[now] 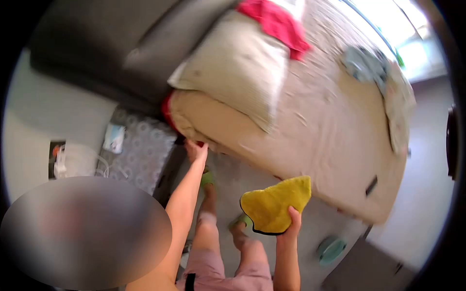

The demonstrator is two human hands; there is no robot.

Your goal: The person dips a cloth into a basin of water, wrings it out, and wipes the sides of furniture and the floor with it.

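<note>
My right hand [292,224] grips a yellow cloth [276,203] with a dark edge, held up over the floor beside the bed. My left hand [196,150] reaches to the near corner of the bed, at the edge of the beige sheet [233,121]; its fingers are partly hidden and blurred there, and what they hold, if anything, cannot be made out. A light pillow [233,63] lies on the bed above my left hand. Something red [167,110] shows at the bed's corner.
A patterned bedside surface [141,145] at left bears a white packet [114,137]. A red cloth [276,24], grey clothing [364,63] and a dark object [372,185] lie on the bed. A teal basin [332,250] stands on the floor at lower right.
</note>
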